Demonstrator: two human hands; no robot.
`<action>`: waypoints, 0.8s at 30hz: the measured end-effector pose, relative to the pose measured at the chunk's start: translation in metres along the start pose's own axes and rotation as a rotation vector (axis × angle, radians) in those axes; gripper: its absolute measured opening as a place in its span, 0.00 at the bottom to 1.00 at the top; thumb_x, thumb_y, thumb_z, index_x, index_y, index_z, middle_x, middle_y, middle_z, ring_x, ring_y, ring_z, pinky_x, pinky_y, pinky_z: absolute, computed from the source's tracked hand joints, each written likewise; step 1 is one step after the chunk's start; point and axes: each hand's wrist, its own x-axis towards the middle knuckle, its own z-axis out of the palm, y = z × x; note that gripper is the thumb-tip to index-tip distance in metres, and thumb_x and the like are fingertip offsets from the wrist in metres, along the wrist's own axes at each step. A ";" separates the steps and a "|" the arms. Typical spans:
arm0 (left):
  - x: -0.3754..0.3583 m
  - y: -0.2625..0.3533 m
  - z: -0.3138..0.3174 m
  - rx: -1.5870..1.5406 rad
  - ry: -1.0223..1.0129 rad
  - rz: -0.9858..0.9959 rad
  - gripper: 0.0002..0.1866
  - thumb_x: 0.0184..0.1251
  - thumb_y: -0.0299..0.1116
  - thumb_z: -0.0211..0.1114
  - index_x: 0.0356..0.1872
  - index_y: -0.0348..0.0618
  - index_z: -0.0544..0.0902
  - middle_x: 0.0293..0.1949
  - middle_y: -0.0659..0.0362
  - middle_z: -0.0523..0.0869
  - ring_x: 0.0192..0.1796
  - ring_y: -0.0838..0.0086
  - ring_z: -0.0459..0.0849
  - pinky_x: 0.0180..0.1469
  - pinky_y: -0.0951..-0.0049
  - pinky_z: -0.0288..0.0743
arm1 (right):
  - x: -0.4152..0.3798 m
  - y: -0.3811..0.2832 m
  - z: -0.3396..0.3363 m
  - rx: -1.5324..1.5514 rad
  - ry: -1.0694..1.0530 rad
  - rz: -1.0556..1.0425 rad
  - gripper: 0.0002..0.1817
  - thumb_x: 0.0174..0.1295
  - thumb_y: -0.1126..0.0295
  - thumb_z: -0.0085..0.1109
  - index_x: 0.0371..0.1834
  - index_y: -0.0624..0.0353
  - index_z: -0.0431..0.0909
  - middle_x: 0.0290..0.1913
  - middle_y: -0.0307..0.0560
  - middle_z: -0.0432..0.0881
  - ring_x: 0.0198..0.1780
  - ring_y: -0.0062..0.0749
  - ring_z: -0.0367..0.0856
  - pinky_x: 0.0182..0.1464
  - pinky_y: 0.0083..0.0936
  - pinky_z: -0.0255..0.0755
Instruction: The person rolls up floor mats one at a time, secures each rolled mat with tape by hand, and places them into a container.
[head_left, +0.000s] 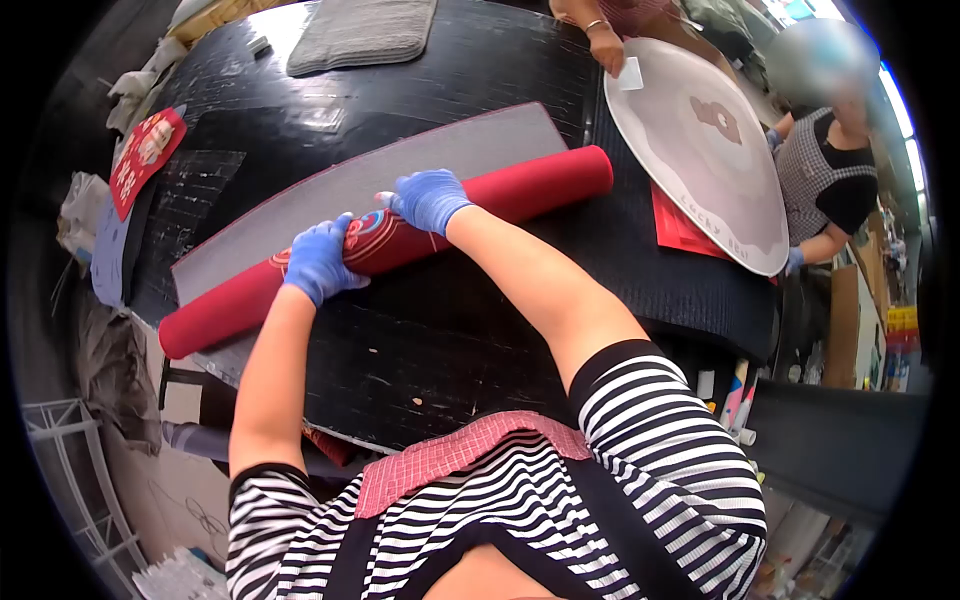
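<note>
A: On the black table (420, 350), middle of the view: one red roll (520, 190), lying slantwise, partly on a grey sheet (450, 150) with a red edge. Hand positions?

B: Left hand (318, 262) in a blue glove, cupped over the top of the roll near its middle, fingers curled down on it. Right hand (430, 198), also blue-gloved, pressed on the roll just beside the left, fingers partly bent. Both touch it; neither closes fully around it.

A: Handling estimate?

B: Judged soft and flexible, a sheet wound on itself, likely light for its length. The long ends would sag if it were lifted from the middle only. Better hold: hands spread apart toward the ends, or flat palms on top for rolling. The surface looks matte, not slippery.

A: Legible writing?

B: A printed pattern shows on the roll between the hands, unreadable. The large grey oval piece (700, 140) far right carries faint lettering along its lower edge; I cannot make it out. A red card (145, 155) at far left has light characters, too small to read.

A: Others present?

B: A co-worker's hand (606, 45) at the oval's top edge; another person (835, 170) at right.
</note>
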 end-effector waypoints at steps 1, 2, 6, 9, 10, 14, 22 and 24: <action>0.000 -0.002 -0.003 0.003 -0.029 -0.002 0.52 0.35 0.51 0.87 0.67 0.46 0.73 0.55 0.46 0.85 0.59 0.52 0.83 0.63 0.58 0.76 | -0.003 -0.004 -0.002 0.003 -0.047 0.047 0.33 0.77 0.42 0.38 0.46 0.57 0.88 0.46 0.54 0.89 0.50 0.49 0.88 0.53 0.42 0.77; 0.000 -0.001 -0.006 0.006 -0.056 0.002 0.50 0.35 0.50 0.86 0.65 0.46 0.75 0.53 0.46 0.86 0.57 0.51 0.84 0.61 0.58 0.77 | -0.014 -0.012 -0.013 0.003 -0.091 0.100 0.34 0.76 0.41 0.38 0.46 0.57 0.88 0.46 0.54 0.89 0.50 0.49 0.88 0.53 0.42 0.76; -0.051 0.033 0.001 -0.057 -0.066 0.067 0.42 0.35 0.48 0.86 0.56 0.45 0.78 0.48 0.45 0.87 0.52 0.49 0.86 0.57 0.56 0.79 | -0.085 -0.035 -0.020 0.025 -0.185 0.174 0.33 0.77 0.42 0.38 0.42 0.56 0.90 0.44 0.53 0.89 0.48 0.49 0.87 0.53 0.41 0.73; -0.114 0.076 0.013 -0.144 -0.218 0.092 0.43 0.32 0.47 0.87 0.55 0.44 0.80 0.46 0.44 0.88 0.51 0.48 0.86 0.56 0.55 0.80 | -0.172 -0.048 0.010 0.020 -0.160 0.143 0.30 0.77 0.44 0.42 0.37 0.56 0.88 0.39 0.55 0.89 0.46 0.48 0.88 0.52 0.41 0.75; -0.132 0.085 0.022 -0.134 -0.216 0.084 0.44 0.31 0.47 0.88 0.56 0.44 0.80 0.46 0.44 0.88 0.51 0.49 0.87 0.57 0.55 0.80 | -0.198 -0.053 0.019 0.050 -0.167 0.178 0.28 0.75 0.44 0.45 0.39 0.55 0.86 0.40 0.53 0.90 0.49 0.45 0.88 0.60 0.41 0.71; -0.123 0.079 0.019 -0.286 -0.297 0.113 0.48 0.31 0.49 0.87 0.61 0.44 0.80 0.48 0.45 0.88 0.54 0.49 0.86 0.61 0.59 0.78 | -0.267 -0.069 0.048 -0.065 0.333 0.086 0.29 0.72 0.45 0.49 0.65 0.55 0.76 0.70 0.48 0.73 0.74 0.42 0.66 0.75 0.51 0.51; -0.114 0.067 0.013 0.133 -0.065 0.074 0.62 0.32 0.54 0.87 0.74 0.45 0.68 0.66 0.46 0.77 0.70 0.53 0.73 0.71 0.61 0.69 | -0.146 -0.025 -0.004 0.149 -0.155 0.221 0.30 0.76 0.46 0.41 0.49 0.59 0.87 0.48 0.54 0.89 0.53 0.48 0.86 0.60 0.44 0.73; -0.095 0.060 0.003 0.012 -0.167 0.063 0.60 0.33 0.52 0.87 0.73 0.45 0.69 0.63 0.46 0.80 0.67 0.54 0.77 0.69 0.61 0.72 | -0.126 -0.018 -0.002 0.200 -0.184 0.255 0.31 0.77 0.46 0.40 0.46 0.59 0.88 0.48 0.56 0.89 0.52 0.50 0.87 0.57 0.45 0.76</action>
